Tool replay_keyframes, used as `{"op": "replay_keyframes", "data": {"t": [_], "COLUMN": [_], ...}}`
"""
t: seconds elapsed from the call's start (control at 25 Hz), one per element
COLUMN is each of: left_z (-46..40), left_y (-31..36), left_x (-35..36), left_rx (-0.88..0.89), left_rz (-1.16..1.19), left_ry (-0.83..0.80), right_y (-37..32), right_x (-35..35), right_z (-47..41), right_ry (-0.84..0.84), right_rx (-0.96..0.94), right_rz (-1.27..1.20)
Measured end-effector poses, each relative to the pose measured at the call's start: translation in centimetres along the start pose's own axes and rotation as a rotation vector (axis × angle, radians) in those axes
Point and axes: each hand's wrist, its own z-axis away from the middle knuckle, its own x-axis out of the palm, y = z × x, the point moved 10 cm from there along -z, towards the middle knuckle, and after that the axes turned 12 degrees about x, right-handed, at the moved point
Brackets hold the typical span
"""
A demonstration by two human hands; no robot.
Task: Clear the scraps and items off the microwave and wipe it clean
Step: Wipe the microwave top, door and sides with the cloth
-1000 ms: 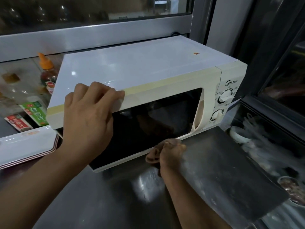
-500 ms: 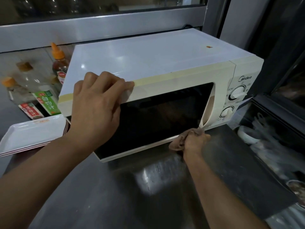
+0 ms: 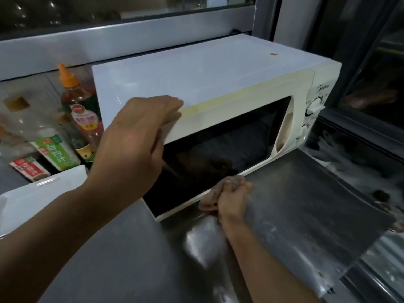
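A white microwave stands on a steel counter, its dark door facing me. My left hand grips its top front left corner, fingers over the top edge. My right hand holds a bunched brown cloth against the lower edge of the door, about midway along it. One small orange scrap lies on the microwave's top near the back right. The rest of the top looks bare and glossy.
Sauce bottles, one with an orange cap, and green and red packets stand left of the microwave. A white tray lies at the front left. Dark glass panels and a ledge with pale items lie to the right.
My right hand with the cloth slid right along the door's lower edge, then back left toward the middle. My left hand stayed on the top front corner. The camera view shifted.
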Motion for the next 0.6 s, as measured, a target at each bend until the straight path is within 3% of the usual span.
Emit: {"op": "replay_keyframes", "data": {"t": [0.2,0.44,0.6], "left_z": [3.3,3.9,4.2], "left_y": [-3.2,-4.3,-4.5], "left_x": [-2.4,-2.8,-2.7], "left_rx": [-0.017,0.031,0.082], "left_rz": [-0.016,0.118,0.182], "left_ry": [0.003,-0.043,-0.072], "right_y": [-0.3,3.3,5.3], "right_x": [-2.0,3.3,5.5], "right_z": [-3.3,5.4,9.7], "right_ry": [0.105,0.037,0.015], "right_rx": [0.121,0.138,0.181], "right_rz": [-0.087,-0.254,-0.210]}}
